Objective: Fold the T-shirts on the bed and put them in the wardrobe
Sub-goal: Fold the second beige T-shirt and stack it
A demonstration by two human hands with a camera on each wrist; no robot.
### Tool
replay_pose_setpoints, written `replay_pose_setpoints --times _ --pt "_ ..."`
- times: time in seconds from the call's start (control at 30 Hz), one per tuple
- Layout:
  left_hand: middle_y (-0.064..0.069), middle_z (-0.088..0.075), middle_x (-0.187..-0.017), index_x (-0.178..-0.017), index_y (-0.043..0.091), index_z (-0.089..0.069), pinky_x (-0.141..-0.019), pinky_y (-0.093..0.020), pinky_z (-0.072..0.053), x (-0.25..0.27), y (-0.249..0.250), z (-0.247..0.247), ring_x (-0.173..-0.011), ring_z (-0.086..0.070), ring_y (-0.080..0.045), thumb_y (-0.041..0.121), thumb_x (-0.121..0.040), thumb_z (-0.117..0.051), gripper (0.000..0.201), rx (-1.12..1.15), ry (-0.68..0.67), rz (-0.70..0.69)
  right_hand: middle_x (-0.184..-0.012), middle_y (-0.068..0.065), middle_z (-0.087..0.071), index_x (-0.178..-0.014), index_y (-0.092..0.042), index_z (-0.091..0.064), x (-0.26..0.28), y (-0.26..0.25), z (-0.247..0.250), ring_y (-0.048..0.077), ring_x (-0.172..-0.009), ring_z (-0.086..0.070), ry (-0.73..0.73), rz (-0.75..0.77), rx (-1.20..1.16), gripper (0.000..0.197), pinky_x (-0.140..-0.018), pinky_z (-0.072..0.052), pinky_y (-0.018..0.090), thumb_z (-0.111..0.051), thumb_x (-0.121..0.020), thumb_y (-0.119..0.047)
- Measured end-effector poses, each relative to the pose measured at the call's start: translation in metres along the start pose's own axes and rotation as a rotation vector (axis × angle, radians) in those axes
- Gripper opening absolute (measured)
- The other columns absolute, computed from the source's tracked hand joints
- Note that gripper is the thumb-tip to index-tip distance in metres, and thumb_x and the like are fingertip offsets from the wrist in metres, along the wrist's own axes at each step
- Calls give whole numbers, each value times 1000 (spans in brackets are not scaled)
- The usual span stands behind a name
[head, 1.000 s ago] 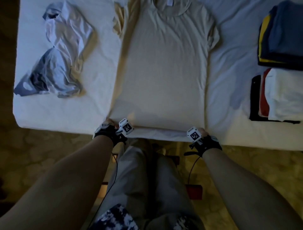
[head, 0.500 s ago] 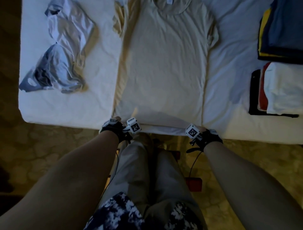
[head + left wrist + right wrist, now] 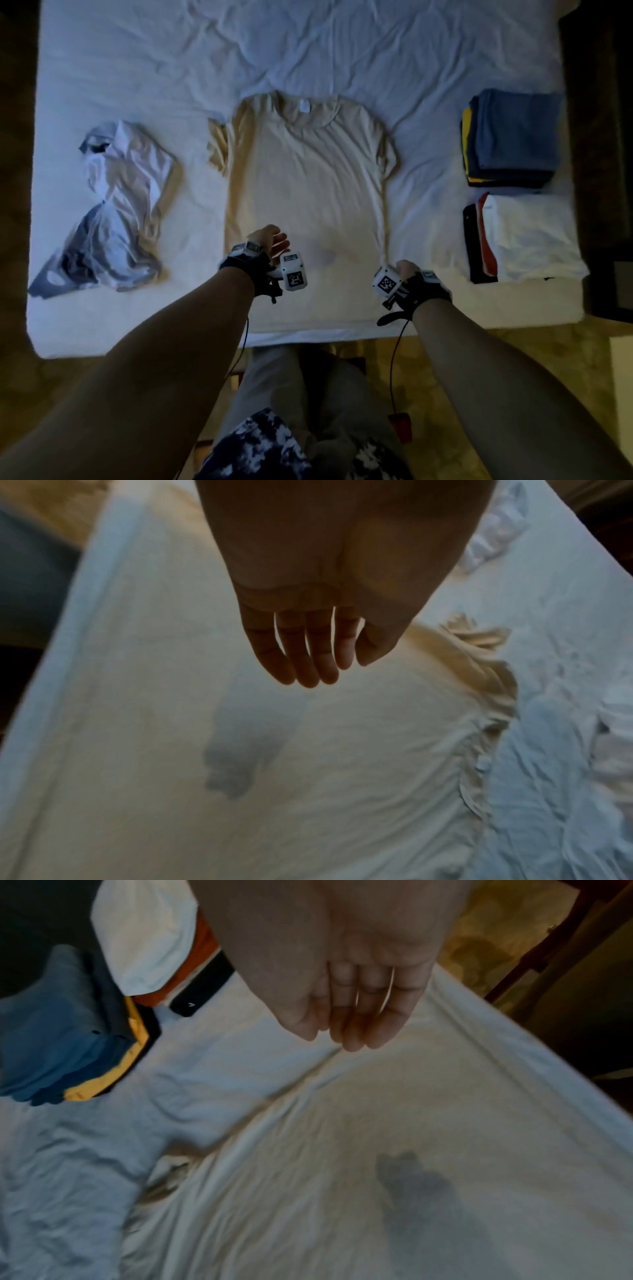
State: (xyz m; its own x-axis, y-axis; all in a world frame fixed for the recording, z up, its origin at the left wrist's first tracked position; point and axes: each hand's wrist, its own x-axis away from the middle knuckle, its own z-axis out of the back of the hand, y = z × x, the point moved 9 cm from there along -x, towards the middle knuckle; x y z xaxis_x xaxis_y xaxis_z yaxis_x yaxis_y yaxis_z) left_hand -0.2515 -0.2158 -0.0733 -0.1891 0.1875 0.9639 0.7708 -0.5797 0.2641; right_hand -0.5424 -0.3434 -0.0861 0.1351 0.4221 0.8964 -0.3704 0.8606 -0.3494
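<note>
A cream T-shirt (image 3: 308, 185) lies spread flat on the bed (image 3: 137, 51), collar away from me, hem at the near edge. It fills the left wrist view (image 3: 342, 750) and the right wrist view (image 3: 342, 1150). My left hand (image 3: 270, 240) hovers above the shirt's lower left part, fingers straight and empty (image 3: 308, 653). Over the shirt's lower right edge, my right hand (image 3: 406, 269) hangs with fingers extended and holds nothing (image 3: 356, 1020). Both hands cast shadows on the fabric.
A crumpled heap of white and grey shirts (image 3: 113, 212) lies at the bed's left. Two stacks of folded shirts sit at the right: a blue-topped one (image 3: 513, 137) and a white-topped one (image 3: 527, 236). The floor (image 3: 479, 359) lies below the bed's near edge.
Both hands have left the hem at the bed's near edge and risen forward over the shirt, fingers now straight. The head view has tilted up, showing more of the bed.
</note>
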Motion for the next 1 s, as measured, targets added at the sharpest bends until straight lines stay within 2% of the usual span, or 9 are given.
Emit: replay_pose_setpoints --times 0.07,0.17,0.27,0.47,0.57,0.67,0.8,0.93,1.0 --pt "-5 -62 -86 -83 6 -59 -85 -39 -47 -8 23 -21 -78 -59 -22 20 -98 -49 22 -42 -5 -20 -74 0 -41 -75 -27 -34 0 -15 0 6 -65 -40 18 -62 -78 36 -47 -44 10 -27 -105 -10" --pt "-7 -63 -88 -91 3 -61 -75 -38 -51 -22 59 -51 -78 -61 -22 19 -98 -51 21 -107 3 -88 -56 3 -51 -64 -14 -43 -12 -42 7 19 -59 -41 48 -82 -190 41 -68 -42 29 -39 -103 -23" --pt "-6 -63 -90 -110 3 -59 -64 -34 -51 -37 90 -83 -80 -61 -21 19 -99 -49 22 -204 -10 -153 -72 5 -54 -73 -10 -49 -36 -66 7 19 -63 -47 3 -96 -268 35 -64 -39 31 -42 -103 -26" --pt "-6 -60 -85 -124 2 -55 -75 -36 -50 -74 130 -147 -79 -58 -21 18 -101 -47 29 -375 -5 -215 -79 3 -60 -82 -8 -54 -93 -120 13 15 -65 -56 -26 -91 -330 22 -58 -41 33 -48 -101 -18" --pt "-5 -59 -83 -124 1 -54 -79 -37 -49 -96 139 -175 -86 -58 -25 18 -101 -47 30 -422 22 -229 -85 2 -61 -90 -5 -57 -129 -146 10 15 -83 -61 -70 -75 -285 19 -67 -47 32 -48 -101 -17" --pt "-5 -57 -81 -118 6 -55 -67 -34 -50 -119 147 -205 -72 -57 -19 18 -101 -47 22 -441 28 -224 -94 1 -59 -94 -6 -58 -167 -171 2 14 -92 -58 -127 -33 -170 19 -76 -47 29 -46 -102 -19" --pt "-8 -58 -80 -107 9 -54 -64 -32 -50 -149 157 -241 -68 -56 -19 16 -101 -46 12 -442 35 -246 -126 13 -62 -123 -6 -62 -214 -214 -15 28 -115 -61 -198 138 2 37 -91 -54 37 -60 -92 -25" --pt "-7 -62 -76 -101 9 -62 -71 -39 -54 -181 156 -261 -66 -60 -22 15 -98 -49 15 -494 50 -282 -93 15 -74 -83 -16 -75 -267 -221 -37 36 -90 -71 -320 196 168 45 -88 -55 55 -82 -50 -47" --pt "-6 -61 -74 -105 9 -60 -65 -35 -52 -196 152 -260 -64 -59 -20 14 -99 -50 13 -494 64 -291 -83 16 -73 -79 -12 -71 -252 -228 -37 35 -79 -71 -340 187 125 37 -85 -55 56 -83 -57 -38"
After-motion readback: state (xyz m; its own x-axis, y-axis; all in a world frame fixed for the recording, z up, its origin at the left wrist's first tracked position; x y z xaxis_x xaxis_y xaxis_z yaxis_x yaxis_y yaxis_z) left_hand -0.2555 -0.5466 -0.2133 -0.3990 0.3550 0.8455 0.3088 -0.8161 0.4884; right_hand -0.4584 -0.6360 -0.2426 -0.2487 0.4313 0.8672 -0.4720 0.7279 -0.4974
